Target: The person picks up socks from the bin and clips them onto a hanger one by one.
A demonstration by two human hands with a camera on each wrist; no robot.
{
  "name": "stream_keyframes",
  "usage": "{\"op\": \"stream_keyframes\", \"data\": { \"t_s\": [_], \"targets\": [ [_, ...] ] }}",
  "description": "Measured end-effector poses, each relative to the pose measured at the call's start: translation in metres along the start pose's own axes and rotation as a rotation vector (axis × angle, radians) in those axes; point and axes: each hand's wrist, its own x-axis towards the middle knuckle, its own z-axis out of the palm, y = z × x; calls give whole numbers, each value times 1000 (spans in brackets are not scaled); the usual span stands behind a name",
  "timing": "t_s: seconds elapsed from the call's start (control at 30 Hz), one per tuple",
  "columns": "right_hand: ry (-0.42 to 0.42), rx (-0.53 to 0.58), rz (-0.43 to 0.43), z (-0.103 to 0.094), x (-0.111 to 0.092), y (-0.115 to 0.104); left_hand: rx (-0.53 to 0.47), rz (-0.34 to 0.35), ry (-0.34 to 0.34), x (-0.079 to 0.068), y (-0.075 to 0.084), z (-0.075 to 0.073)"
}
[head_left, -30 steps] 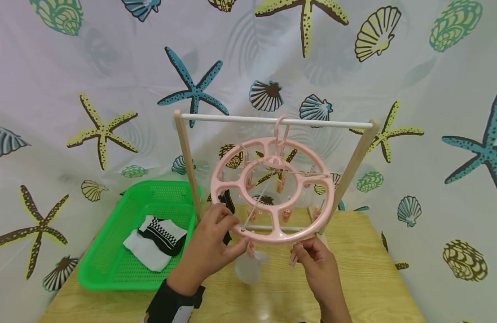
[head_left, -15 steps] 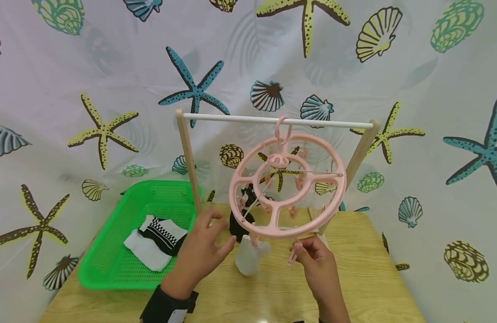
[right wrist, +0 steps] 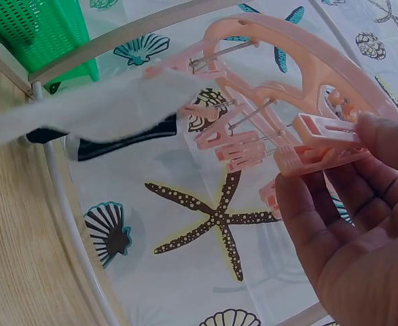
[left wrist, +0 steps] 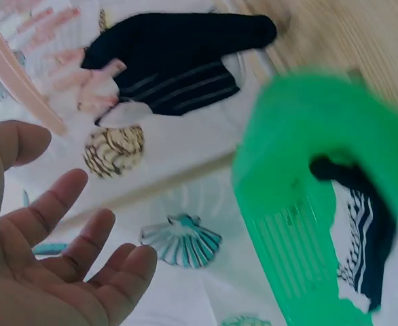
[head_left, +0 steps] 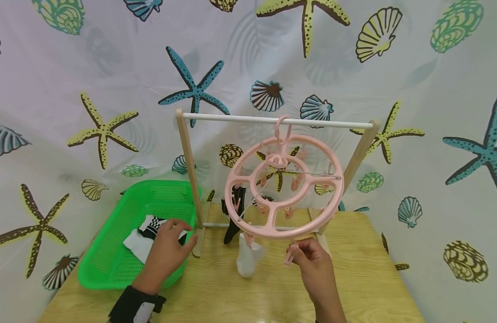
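Observation:
A round pink clip hanger (head_left: 272,229) hangs by its hook, tilted, with several pink clothespins dangling under it. My right hand (head_left: 316,267) pinches one clothespin (right wrist: 328,130) between thumb and fingers at the hanger's near edge. Left of that, a white sock (head_left: 246,259) hangs from another clip. Farther back hangs a black sock (head_left: 234,220) with pale stripes, seen also in the left wrist view. My left hand (head_left: 165,251) hovers by the right side of a green basket (head_left: 84,269), fingers loosely bent around nothing. Inside lie a checkered black-and-white sock (head_left: 152,224) and a white one (head_left: 135,244), partly covered by that hand.
A wooden stand with a white crossbar (head_left: 232,119) carries the hanger; its left post (head_left: 187,166) rises between basket and hanger. Everything stands on a wood-grain table (head_left: 365,269). A white sheet (head_left: 248,58) printed with starfish and shells hangs behind.
My left hand has let go of the hanger's rim and moved left to the basket. The hanger swung right and slightly back. My right hand keeps its clothespin, shifting slightly left.

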Motion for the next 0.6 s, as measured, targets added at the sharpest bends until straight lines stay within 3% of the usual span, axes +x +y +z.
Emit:
{"op": "stream_keyframes", "data": {
  "t_s": [0.23,0.33,0.5,0.6],
  "targets": [
    [2,-12,0,-1,1,-1,9,-160,-87,45,-59,-29],
    [5,-18,9,-2,1,-1,15,-215,-169,62,-86,-34],
    [9,-12,7,-3,2,0,-35,-368,-295,69,-126,-32],
    [9,-2,-3,-3,2,0,-68,-509,-312,66,-146,-25]
  ]
}}
